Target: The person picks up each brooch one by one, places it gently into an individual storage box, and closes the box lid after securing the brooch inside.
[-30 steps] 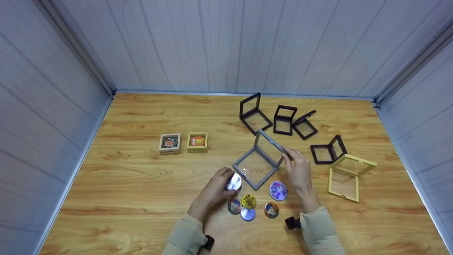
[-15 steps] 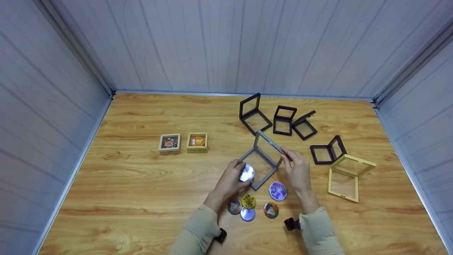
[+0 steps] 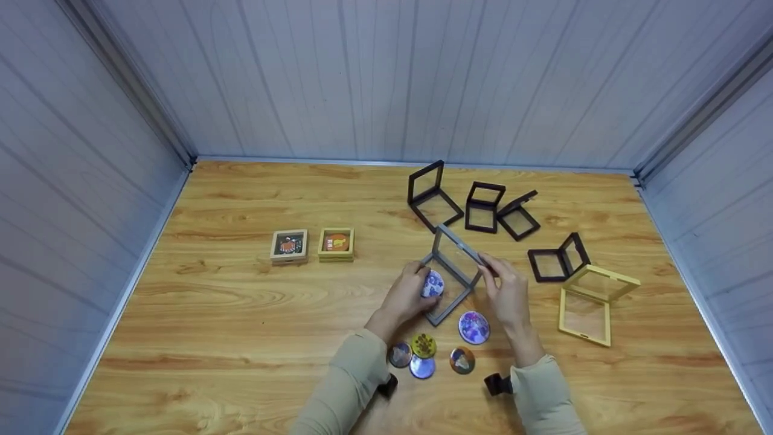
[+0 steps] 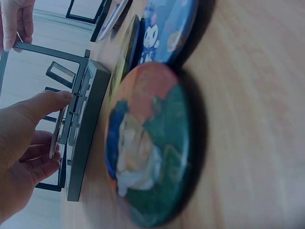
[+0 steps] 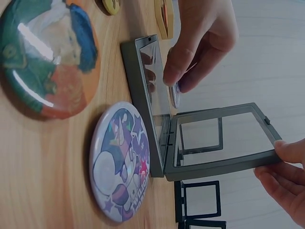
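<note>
My left hand pinches a round badge with a blue and white print, held close over the base of a grey display frame. The frame stands hinged open, with a clear film in each half. At the raised lid's corner, my right hand holds the rim between thumb and fingers. In the right wrist view, the left thumb and fingers hover over the film with the badge edge-on beneath them. Near the frame lies a large purple badge with a cartoon print.
Toward me lie a yellow badge, a pale blue badge and two painted-portrait badges, one at the right. Several black frames and a yellow frame stand open behind and right. Two closed frames sit at left.
My left hand has moved right and away from me, carrying the badge from beside the grey frame to over its base. My right hand stays on the lid.
</note>
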`<state>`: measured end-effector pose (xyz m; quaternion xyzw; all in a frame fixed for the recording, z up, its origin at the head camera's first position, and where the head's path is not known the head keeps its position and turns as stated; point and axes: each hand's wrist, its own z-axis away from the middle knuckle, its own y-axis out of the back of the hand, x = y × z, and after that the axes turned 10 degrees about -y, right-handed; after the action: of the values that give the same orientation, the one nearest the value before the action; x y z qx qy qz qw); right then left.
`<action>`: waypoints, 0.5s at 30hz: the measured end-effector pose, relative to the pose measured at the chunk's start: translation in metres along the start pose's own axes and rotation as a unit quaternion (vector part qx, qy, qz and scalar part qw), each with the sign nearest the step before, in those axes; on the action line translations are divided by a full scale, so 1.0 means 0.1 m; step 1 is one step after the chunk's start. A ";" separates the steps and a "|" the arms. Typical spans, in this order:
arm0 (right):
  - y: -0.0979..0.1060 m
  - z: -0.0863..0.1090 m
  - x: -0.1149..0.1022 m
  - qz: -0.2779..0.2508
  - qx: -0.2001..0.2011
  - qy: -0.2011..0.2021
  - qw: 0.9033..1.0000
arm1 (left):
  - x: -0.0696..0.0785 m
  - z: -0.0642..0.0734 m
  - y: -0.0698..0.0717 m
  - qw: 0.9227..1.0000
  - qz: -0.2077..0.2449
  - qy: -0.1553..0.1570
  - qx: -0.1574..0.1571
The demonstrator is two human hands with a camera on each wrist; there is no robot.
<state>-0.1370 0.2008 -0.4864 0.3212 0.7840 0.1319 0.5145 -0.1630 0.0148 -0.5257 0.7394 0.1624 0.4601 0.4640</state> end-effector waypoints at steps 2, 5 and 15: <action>0.00 0.00 0.00 0.002 -0.002 -0.005 1.000 | 0.00 -0.01 -0.02 1.000 -0.006 -0.005 0.000; 0.00 0.01 0.00 0.001 -0.004 -0.008 1.000 | -0.01 -0.03 -0.06 1.000 -0.013 -0.015 0.006; 0.00 0.00 0.00 0.007 0.006 0.004 1.000 | -0.02 -0.07 -0.10 0.999 -0.038 -0.031 0.000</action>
<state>-0.1367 0.2009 -0.4864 0.3293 0.7844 0.1323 0.5086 -0.1683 0.0223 -0.5339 0.7466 0.1760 0.4195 0.4855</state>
